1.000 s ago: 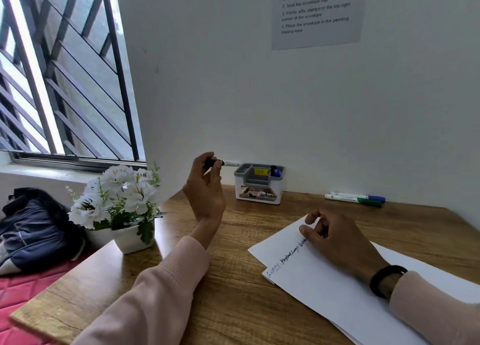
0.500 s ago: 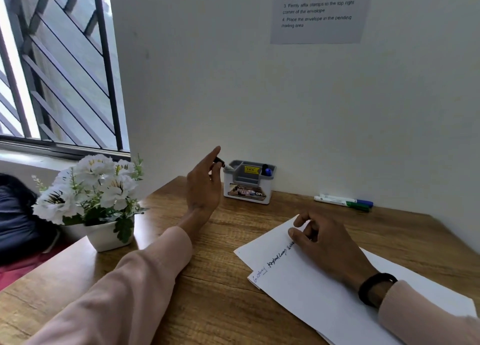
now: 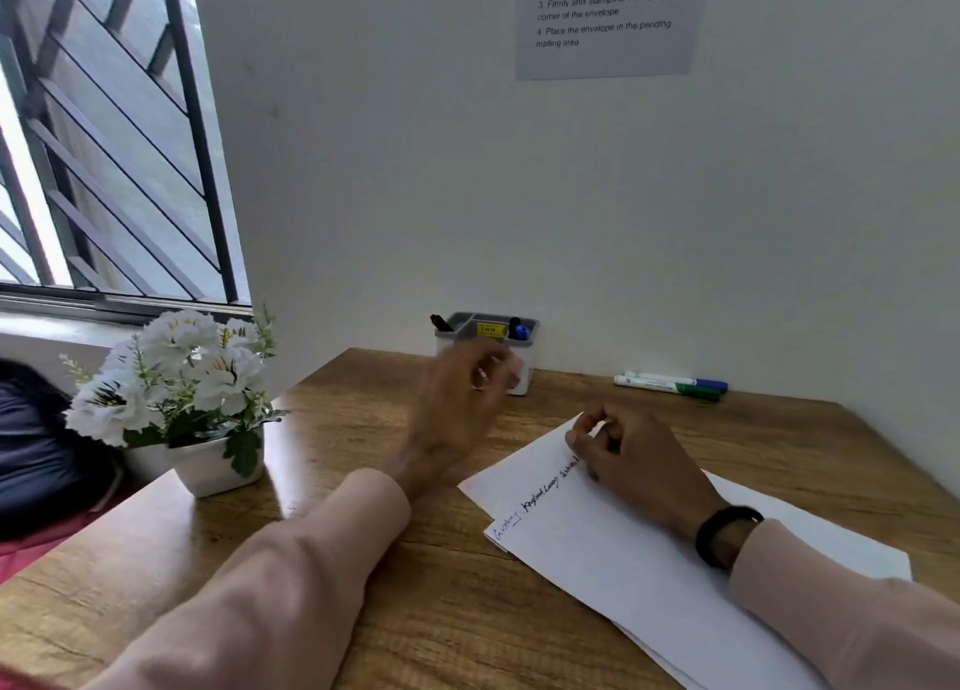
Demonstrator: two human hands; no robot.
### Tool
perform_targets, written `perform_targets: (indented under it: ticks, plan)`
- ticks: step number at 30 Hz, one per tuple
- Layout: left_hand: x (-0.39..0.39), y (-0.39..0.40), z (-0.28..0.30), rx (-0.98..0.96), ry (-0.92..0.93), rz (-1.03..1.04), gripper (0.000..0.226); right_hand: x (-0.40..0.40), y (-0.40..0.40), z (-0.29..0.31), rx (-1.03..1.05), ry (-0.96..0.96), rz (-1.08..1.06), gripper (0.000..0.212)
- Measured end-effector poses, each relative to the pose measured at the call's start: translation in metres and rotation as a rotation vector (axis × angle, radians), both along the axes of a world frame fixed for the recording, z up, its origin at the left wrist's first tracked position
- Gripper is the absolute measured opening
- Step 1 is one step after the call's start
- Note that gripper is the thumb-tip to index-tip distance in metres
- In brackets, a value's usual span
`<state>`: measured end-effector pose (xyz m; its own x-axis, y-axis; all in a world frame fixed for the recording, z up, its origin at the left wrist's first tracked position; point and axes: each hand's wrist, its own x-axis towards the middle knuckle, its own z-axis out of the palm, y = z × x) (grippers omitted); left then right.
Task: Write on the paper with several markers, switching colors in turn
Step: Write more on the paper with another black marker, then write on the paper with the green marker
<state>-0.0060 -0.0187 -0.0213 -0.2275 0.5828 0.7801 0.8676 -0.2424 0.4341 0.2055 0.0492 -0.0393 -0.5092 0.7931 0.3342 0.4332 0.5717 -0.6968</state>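
Observation:
White paper sheets [image 3: 613, 544] lie on the wooden desk, with blue and black handwriting near their left edge. My right hand [image 3: 634, 460] rests on the paper, fingers curled, holding nothing I can see. My left hand [image 3: 457, 403] hovers blurred in front of the grey marker holder [image 3: 524, 325], fingers apart and empty. A black marker [image 3: 440, 322] leans in the holder's left slot. Another black marker and a blue one [image 3: 519, 329] stand in its right slot. A blue-capped marker [image 3: 675, 380] and a green-capped marker [image 3: 670, 389] lie by the back wall.
A white pot of white flowers [image 3: 182, 393] stands on the desk's left edge. A dark bag [image 3: 36, 455] lies left of the desk below a barred window. A printed notice [image 3: 605, 13] hangs on the wall, which bounds the desk at the back and right.
My left hand carried the black marker to the holder, left it in the left slot, and has drawn back down empty. My right hand stayed on the paper.

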Motion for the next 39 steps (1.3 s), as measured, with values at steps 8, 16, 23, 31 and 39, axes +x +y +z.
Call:
perform_targets:
  ticks: [8, 16, 23, 31, 39]
  plan:
    - [0.034, -0.017, -0.021, -0.295, 0.016, -0.167, 0.048, 0.026, 0.073, 0.036, 0.229, -0.179, -0.24, 0.019]
    - [0.027, -0.012, -0.021, -0.286, -0.197, -0.13, 0.059, 0.048, 0.137, 0.018, 0.145, -0.756, -0.295, 0.059]
    - [0.024, -0.011, -0.023, -0.247, -0.203, -0.126, 0.057, 0.043, 0.146, 0.015, 0.228, -0.856, -0.35, 0.039]
    - [0.028, -0.012, -0.023, -0.254, -0.169, -0.107, 0.057, 0.048, 0.126, 0.027, 0.257, -0.782, -0.379, 0.01]
    - [0.029, -0.022, -0.019, -0.092, 0.087, -0.009, 0.032, 0.03, 0.008, 0.05, 0.109, 0.112, -0.088, 0.019]
